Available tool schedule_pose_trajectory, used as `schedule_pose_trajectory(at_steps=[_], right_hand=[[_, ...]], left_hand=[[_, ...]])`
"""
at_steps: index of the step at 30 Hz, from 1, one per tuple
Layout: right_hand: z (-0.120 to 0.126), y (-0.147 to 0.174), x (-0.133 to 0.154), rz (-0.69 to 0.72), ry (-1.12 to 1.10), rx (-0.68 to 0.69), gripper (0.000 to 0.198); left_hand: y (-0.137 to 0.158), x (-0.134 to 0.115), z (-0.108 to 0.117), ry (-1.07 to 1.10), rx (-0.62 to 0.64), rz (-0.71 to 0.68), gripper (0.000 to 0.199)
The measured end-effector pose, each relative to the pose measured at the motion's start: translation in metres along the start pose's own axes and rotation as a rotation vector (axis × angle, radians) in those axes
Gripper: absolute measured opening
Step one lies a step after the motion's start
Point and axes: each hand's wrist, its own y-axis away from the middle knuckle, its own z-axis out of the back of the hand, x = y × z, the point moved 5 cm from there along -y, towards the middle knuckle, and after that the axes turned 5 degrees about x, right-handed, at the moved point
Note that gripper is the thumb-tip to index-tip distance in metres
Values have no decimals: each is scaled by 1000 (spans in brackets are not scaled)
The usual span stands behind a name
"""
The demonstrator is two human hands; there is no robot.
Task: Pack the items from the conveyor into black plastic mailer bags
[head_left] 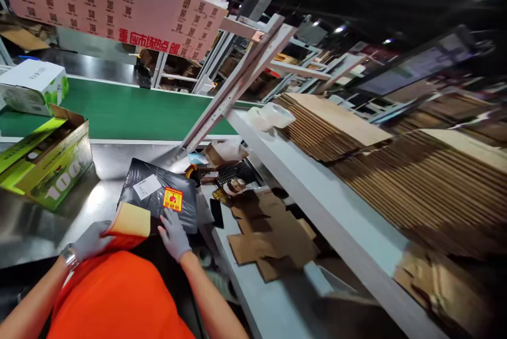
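Note:
A black plastic parcel (pixel 158 199) lies on the steel table in front of me, with a white label and a yellow-and-red sticker (pixel 173 199) on top. My left hand (pixel 92 241), in a grey glove, grips a stack of orange-edged sticker sheets (pixel 130 224) at the parcel's near left corner. My right hand (pixel 174 236), also gloved, rests flat with fingers spread on the parcel's near edge, just below the yellow sticker.
A green carton (pixel 51 162) stands open at the left. A white box (pixel 34 85) rides on the green conveyor belt (pixel 130 112). Flattened cardboard (pixel 273 238) lies on the lower shelf; stacks of flat cartons (pixel 396 165) and tape rolls (pixel 271 116) fill the upper shelf at right.

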Motion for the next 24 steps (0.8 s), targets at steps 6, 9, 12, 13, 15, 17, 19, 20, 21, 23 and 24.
schedule_pose_trajectory(at_steps=[6,9,12,13,15,17,19,20,21,23,24], right_hand=[[24,-34,-27,-144,69,58,54],[34,-89,-44,-184,94,165,50],[36,-122,-51,-239,120,188,48],[35,-125,-50,-256,127,179,48],[29,-123,-43,-252,130,164,48],[22,-114,-33,-201,108,146,46],[21,-103,-31,-174,75,111,43],[23,-97,-34,-189,62,81,41],[26,-91,-39,-219,52,41,41],[36,-75,-50,-291,25,-51,46],[41,-65,-55,-316,7,-95,50]], left_hand=[[-3,21,20,-89,54,134,46],[-13,26,28,-308,98,236,51],[-18,33,40,-457,109,337,51],[-17,35,45,-496,113,364,50],[-13,42,53,-555,119,396,46],[-5,48,60,-589,139,384,43],[4,52,66,-600,155,350,43],[8,54,68,-593,161,330,44],[11,54,69,-568,167,310,47],[14,51,70,-462,180,256,50],[14,46,68,-388,188,227,47]])
